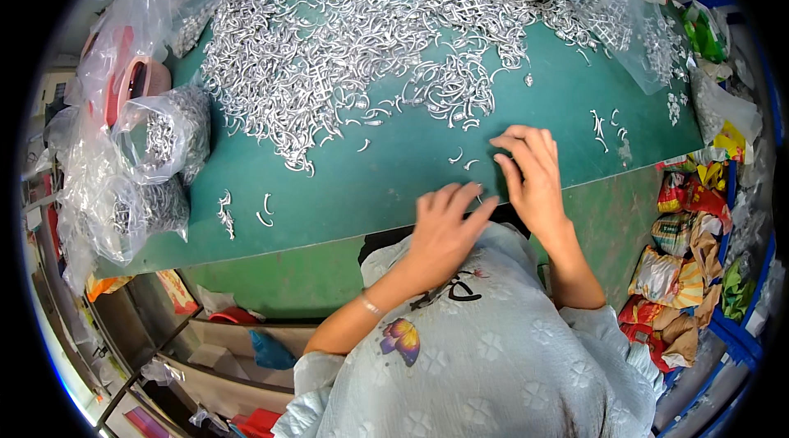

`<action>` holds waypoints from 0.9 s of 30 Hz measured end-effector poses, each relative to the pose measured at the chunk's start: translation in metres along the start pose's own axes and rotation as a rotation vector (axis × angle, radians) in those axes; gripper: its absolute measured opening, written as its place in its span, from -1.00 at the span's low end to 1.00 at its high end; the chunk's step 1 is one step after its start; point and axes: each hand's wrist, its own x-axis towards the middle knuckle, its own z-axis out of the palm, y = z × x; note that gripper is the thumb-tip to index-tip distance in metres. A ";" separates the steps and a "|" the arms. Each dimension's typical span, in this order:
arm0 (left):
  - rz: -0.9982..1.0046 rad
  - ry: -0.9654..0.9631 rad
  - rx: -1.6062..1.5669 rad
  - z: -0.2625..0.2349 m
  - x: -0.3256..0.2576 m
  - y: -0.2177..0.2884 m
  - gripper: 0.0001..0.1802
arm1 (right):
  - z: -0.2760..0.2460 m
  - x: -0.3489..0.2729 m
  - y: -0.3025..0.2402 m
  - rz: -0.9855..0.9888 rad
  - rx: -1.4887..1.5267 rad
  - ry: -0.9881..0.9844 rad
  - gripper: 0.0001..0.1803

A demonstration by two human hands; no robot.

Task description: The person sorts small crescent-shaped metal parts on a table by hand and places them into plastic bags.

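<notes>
My left hand (450,231) is over the table's near edge, slightly blurred, its fingers bent forward. A small curved silver metal piece (479,198) shows between its thumb and forefinger. To its right, my right hand (532,175) is raised over the green tabletop (362,200). Its thumb and forefinger are curved and apart, with nothing visible between them. Two loose curved pieces (470,164) lie just left of the right fingertips. Beyond both hands spreads a large heap of similar silver pieces (329,43).
Clear plastic bags filled with metal pieces (185,130) stand at the left, beside a pink basket (146,80). Another clear bag (637,43) lies at the far right. Small groups of pieces (225,214) lie apart from the heap. Colourful packages (670,274) fill a blue-framed rack at right.
</notes>
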 end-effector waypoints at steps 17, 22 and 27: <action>-0.768 0.637 0.576 -0.091 -0.088 -0.092 -0.71 | 0.020 -0.002 -0.017 -0.148 0.033 -0.236 -0.71; -0.767 0.578 0.763 -0.104 -0.103 -0.126 -0.66 | -0.001 -0.011 0.000 -0.066 -0.054 -0.079 -0.70; -0.761 0.598 0.664 -0.109 -0.100 -0.120 -0.70 | -0.008 -0.014 0.014 0.007 -0.064 0.050 -0.77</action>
